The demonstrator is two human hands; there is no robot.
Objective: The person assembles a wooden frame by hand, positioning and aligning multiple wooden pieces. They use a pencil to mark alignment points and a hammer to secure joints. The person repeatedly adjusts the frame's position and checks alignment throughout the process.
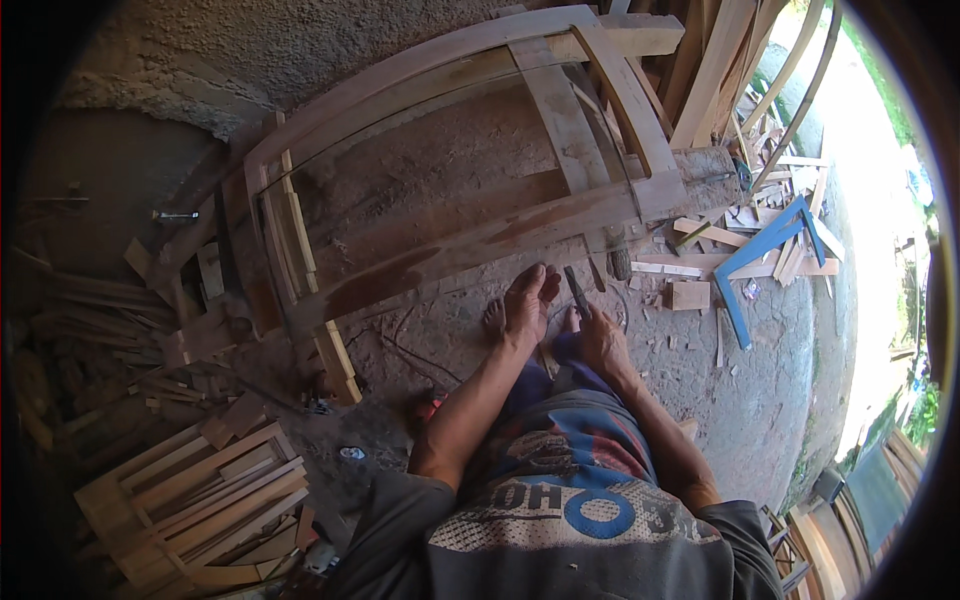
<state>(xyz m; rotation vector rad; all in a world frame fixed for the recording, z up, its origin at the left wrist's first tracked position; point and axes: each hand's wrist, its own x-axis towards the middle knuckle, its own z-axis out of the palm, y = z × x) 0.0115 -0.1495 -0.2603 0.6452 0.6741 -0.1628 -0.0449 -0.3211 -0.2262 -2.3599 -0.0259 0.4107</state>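
Note:
My left hand (527, 304) is raised in front of my body with its fingers curled in and the thumb near them. Whatever it may pinch is too small to make out. Close beside it, my right hand (603, 342) is closed around a dark, slim hand tool (577, 288) whose flat end points up and away from me; its exact kind does not show. Just beyond both hands lies a large wooden frame (480, 243) with a curved top rail and a crosspiece (560, 115) toward its right end. Neither hand touches the frame.
A blue angled piece (735, 268) lies among wood scraps (690, 295) at the right. Boards (712, 70) lean at the back right. A smaller slatted wooden panel (200, 500) lies at lower left, below stacked strips (105, 310). A rough wall (250, 60) rises behind.

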